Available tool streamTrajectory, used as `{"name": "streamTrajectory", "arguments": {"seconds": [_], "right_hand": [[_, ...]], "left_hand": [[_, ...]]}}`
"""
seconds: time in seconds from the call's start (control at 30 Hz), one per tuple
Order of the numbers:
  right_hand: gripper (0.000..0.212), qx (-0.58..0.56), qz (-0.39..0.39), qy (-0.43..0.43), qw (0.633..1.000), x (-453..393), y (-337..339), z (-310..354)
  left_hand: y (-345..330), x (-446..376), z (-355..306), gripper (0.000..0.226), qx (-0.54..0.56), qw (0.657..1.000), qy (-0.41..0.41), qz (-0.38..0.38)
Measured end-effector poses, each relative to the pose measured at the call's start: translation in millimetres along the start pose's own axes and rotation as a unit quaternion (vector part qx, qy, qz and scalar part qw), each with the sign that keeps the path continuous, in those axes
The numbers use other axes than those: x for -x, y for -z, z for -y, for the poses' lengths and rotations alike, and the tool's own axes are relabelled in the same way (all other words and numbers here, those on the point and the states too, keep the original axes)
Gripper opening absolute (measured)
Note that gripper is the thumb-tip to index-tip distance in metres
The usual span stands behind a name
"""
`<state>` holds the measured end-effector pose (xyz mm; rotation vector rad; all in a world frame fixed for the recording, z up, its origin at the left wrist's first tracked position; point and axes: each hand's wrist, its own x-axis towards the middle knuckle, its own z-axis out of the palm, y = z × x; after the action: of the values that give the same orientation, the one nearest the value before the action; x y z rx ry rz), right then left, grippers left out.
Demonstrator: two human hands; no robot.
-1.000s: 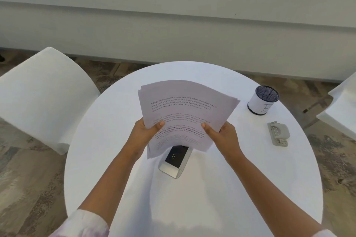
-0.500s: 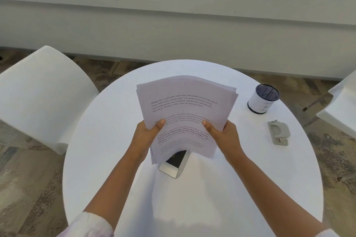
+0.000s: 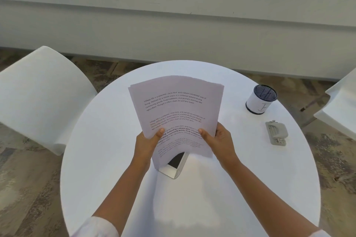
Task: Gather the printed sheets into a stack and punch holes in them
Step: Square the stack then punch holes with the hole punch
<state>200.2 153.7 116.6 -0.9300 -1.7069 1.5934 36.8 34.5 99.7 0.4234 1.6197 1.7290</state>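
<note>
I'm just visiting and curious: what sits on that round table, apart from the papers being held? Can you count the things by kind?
Mesh cup: 1
Hole punch: 1
Flat device with dark screen, half hidden under the sheets: 1
Total: 3

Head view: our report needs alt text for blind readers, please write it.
Both hands, left hand and right hand, hold a fanned stack of printed sheets above a round white table. A grey hole punch lies right.
</note>
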Motion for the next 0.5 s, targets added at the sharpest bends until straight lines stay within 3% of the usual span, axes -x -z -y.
{"name": "streamTrajectory", "arguments": {"seconds": [0.23, 0.5], "right_hand": [[0.028, 0.010, -0.042, 0.009, 0.999, 0.7, -3.2, 0.1], [0.022, 0.062, -0.011, -0.003, 0.998, -1.0, 2.3, -6.0]], "left_hand": [[-12.9, -1.9, -9.2, 0.018, -0.023, 0.999, -0.037, -0.005], [-5.3, -9.3, 0.9, 0.027, -0.078, 0.997, -0.017, 0.001]]}}
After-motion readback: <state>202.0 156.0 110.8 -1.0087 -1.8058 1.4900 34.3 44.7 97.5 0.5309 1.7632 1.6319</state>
